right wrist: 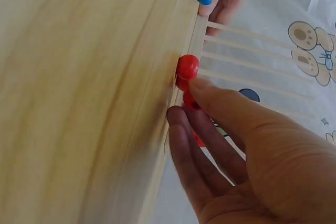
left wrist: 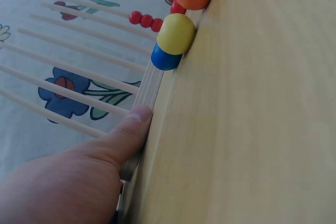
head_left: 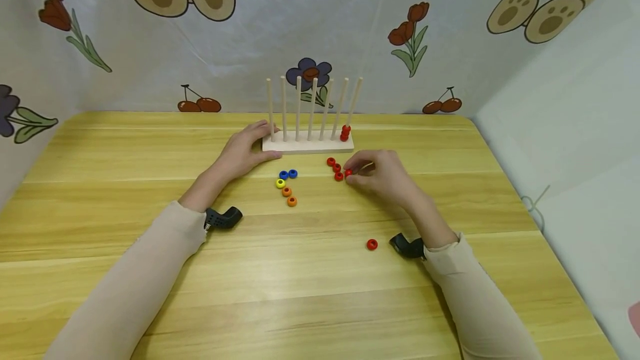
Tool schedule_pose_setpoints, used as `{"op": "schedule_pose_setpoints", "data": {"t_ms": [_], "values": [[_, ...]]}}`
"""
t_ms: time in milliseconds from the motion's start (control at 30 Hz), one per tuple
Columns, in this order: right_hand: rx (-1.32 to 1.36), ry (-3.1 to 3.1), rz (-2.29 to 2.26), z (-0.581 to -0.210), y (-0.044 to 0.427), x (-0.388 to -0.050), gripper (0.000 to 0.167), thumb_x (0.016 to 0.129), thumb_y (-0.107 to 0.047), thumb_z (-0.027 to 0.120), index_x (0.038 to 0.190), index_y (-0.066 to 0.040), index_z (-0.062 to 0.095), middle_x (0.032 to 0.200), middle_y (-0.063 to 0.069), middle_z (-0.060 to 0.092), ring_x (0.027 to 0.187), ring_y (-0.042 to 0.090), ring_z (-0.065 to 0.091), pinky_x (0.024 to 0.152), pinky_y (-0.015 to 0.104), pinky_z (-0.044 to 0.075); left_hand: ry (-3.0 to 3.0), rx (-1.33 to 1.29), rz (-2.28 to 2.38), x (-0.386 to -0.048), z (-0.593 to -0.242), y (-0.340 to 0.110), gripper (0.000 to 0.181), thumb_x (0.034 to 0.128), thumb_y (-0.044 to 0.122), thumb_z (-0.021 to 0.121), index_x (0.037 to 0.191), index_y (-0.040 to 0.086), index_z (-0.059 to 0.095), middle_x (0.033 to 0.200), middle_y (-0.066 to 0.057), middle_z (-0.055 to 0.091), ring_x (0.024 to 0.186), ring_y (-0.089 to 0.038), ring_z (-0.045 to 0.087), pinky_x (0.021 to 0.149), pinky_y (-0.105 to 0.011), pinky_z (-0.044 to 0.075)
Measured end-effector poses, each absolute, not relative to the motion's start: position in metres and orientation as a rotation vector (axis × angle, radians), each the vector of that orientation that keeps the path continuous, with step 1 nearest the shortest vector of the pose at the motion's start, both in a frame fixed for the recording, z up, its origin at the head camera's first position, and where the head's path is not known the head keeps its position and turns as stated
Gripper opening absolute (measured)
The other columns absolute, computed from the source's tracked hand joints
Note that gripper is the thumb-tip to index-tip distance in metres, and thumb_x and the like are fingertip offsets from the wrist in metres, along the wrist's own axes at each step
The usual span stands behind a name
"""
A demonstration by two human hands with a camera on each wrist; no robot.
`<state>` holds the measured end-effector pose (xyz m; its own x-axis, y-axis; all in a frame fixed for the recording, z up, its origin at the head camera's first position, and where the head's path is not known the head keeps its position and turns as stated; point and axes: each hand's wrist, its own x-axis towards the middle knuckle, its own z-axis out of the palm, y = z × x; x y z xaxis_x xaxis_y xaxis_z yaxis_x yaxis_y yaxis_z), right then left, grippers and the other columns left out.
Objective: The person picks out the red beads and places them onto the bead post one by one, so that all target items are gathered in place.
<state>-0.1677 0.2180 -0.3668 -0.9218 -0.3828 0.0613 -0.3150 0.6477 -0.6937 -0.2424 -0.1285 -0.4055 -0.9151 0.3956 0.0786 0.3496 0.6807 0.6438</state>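
A wooden base with several upright pegs (head_left: 310,146) stands near the back of the table. My left hand (head_left: 239,150) grips its left end, the thumb (left wrist: 137,118) along the front side and the fingers reaching behind. Three red beads (head_left: 345,133) are stacked on the rightmost peg. In front of the base's right end, my right hand (head_left: 382,175) pinches a red bead (right wrist: 191,100) between thumb and fingertips. Just left of it lie three more red beads (head_left: 337,168); the right wrist view shows them partly hidden behind one another.
Left of centre lie two blue beads (head_left: 284,175), a yellow bead (head_left: 280,183) and two orange beads (head_left: 292,201) in a loose line. A single red bead (head_left: 372,244) sits near the right wrist camera (head_left: 407,246). A patterned cloth (head_left: 250,49) hangs behind the table.
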Motion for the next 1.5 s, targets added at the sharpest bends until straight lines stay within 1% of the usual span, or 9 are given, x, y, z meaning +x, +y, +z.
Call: {"op": "schedule_pose_setpoints", "data": {"t_ms": [233, 400, 567, 733, 933, 1067, 1167, 1367, 1500], "values": [[-0.563, 2.814, -1.278, -0.366, 0.220, -0.170, 0.018, 0.091, -0.001, 0.082, 0.108, -0.004, 0.078, 0.105, 0.009, 0.078, 0.095, 0.023, 0.077, 0.084, 0.037, 0.065, 2.821, 0.623, 1.053, -0.243, -0.406, -0.128, 0.068, 0.0962, 0.043, 0.078, 0.155, 0.018, 0.055, 0.171, -0.015, 0.034, 0.162, -0.034, 0.025, 0.128, -0.067, 0.017], [-0.565, 2.865, -1.281, -0.364, 0.221, -0.171, 0.020, 0.091, -0.003, 0.081, 0.111, -0.004, 0.080, 0.108, 0.008, 0.078, 0.097, 0.022, 0.075, 0.084, 0.036, 0.065, 2.825, 0.627, 1.050, -0.242, -0.405, -0.128, 0.068, 0.0961, 0.043, 0.078, 0.155, 0.018, 0.055, 0.171, -0.015, 0.034, 0.161, -0.035, 0.025, 0.128, -0.067, 0.017], [-0.562, 2.933, -1.311, -0.362, 0.224, -0.173, 0.020, 0.092, -0.004, 0.081, 0.112, -0.004, 0.081, 0.111, 0.009, 0.077, 0.098, 0.024, 0.074, 0.085, 0.041, 0.065, 2.827, 0.623, 1.053, -0.242, -0.405, -0.128, 0.068, 0.0961, 0.043, 0.078, 0.155, 0.018, 0.055, 0.171, -0.015, 0.034, 0.161, -0.034, 0.025, 0.128, -0.067, 0.017], [-0.516, 2.988, -1.339, -0.358, 0.226, -0.178, 0.021, 0.094, -0.008, 0.080, 0.115, -0.008, 0.081, 0.113, 0.008, 0.077, 0.102, 0.023, 0.073, 0.085, 0.043, 0.065, 2.827, 0.618, 1.053, -0.242, -0.404, -0.127, 0.068, 0.0961, 0.043, 0.078, 0.155, 0.018, 0.055, 0.171, -0.014, 0.035, 0.162, -0.033, 0.024, 0.128, -0.068, 0.016], [-0.436, 3.030, -1.468, -0.348, 0.222, -0.185, 0.024, 0.096, -0.011, 0.079, 0.119, -0.008, 0.078, 0.118, 0.009, 0.076, 0.105, 0.023, 0.074, 0.088, 0.035, 0.064, 2.824, 0.620, 1.059, -0.242, -0.404, -0.128, 0.068, 0.0960, 0.042, 0.078, 0.155, 0.017, 0.055, 0.171, -0.014, 0.035, 0.162, -0.033, 0.025, 0.128, -0.068, 0.016], [-0.416, 3.064, -1.577, -0.334, 0.216, -0.193, 0.023, 0.095, -0.013, 0.080, 0.117, -0.007, 0.077, 0.113, 0.008, 0.077, 0.102, 0.018, 0.073, 0.087, 0.025, 0.062, 2.828, 0.630, 1.056, -0.242, -0.405, -0.130, 0.066, 0.0960, 0.042, 0.078, 0.153, 0.017, 0.057, 0.170, -0.015, 0.037, 0.161, -0.034, 0.026, 0.128, -0.068, 0.017], [-0.453, 3.091, -1.683, -0.321, 0.210, -0.200, 0.022, 0.095, -0.014, 0.080, 0.116, -0.006, 0.078, 0.112, 0.008, 0.078, 0.098, 0.013, 0.074, 0.086, 0.021, 0.061, 2.841, 0.626, 1.046, -0.241, -0.405, -0.132, 0.065, 0.0957, 0.041, 0.079, 0.152, 0.016, 0.058, 0.169, -0.015, 0.038, 0.161, -0.034, 0.027, 0.128, -0.067, 0.018], [-0.484, 3.141, -1.957, -0.297, 0.204, -0.210, 0.022, 0.093, -0.009, 0.081, 0.115, -0.004, 0.080, 0.111, 0.013, 0.079, 0.093, 0.003, 0.073, 0.084, 0.016, 0.060, 2.830, 0.638, 1.052, -0.243, -0.406, -0.127, 0.068, 0.0957, 0.044, 0.078, 0.154, 0.017, 0.056, 0.170, -0.015, 0.036, 0.161, -0.035, 0.027, 0.129, -0.065, 0.019], [-0.515, 3.126, -2.110, -0.283, 0.191, -0.211, 0.023, 0.093, -0.003, 0.079, 0.115, 0.002, 0.079, 0.111, 0.018, 0.078, 0.094, 0.007, 0.073, 0.085, 0.019, 0.060, 2.831, 0.624, 1.051, -0.243, -0.406, -0.129, 0.068, 0.0956, 0.044, 0.078, 0.155, 0.019, 0.056, 0.171, -0.014, 0.035, 0.161, -0.036, 0.027, 0.129, -0.065, 0.019]]}}
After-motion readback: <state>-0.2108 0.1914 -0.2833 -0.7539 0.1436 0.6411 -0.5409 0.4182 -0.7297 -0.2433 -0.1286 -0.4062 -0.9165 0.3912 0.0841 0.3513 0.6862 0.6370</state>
